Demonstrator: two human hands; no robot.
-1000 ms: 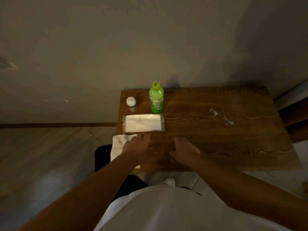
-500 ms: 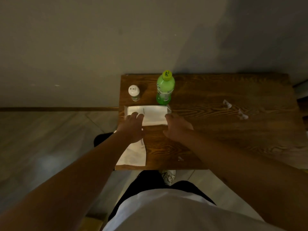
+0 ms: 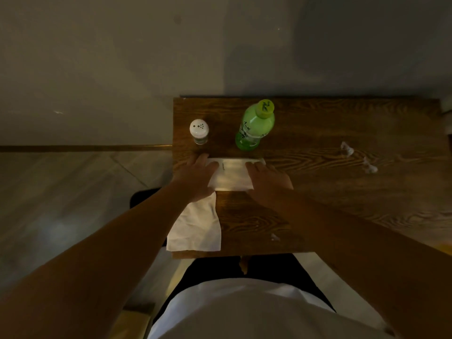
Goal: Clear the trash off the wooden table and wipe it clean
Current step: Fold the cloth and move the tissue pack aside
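Observation:
A pack of white tissues (image 3: 232, 174) in clear wrap lies near the left end of the wooden table (image 3: 318, 192). My left hand (image 3: 195, 177) rests on its left end and my right hand (image 3: 267, 178) on its right end, fingers spread over the pack. Whether they grip it I cannot tell. A white cloth (image 3: 197, 227) lies flat at the table's near-left corner, partly under my left wrist. Small crumpled scraps of trash (image 3: 347, 149) (image 3: 369, 167) lie at the right, and one scrap (image 3: 274, 236) near the front edge.
A green bottle (image 3: 254, 126) with a yellow-green cap and a white-capped shaker (image 3: 199, 132) stand behind the tissue pack. The table's back edge meets a grey wall. Grey floor lies to the left.
Both hands have moved forward from the table's near edge onto the two ends of the tissue pack. The camera has tilted down and closer.

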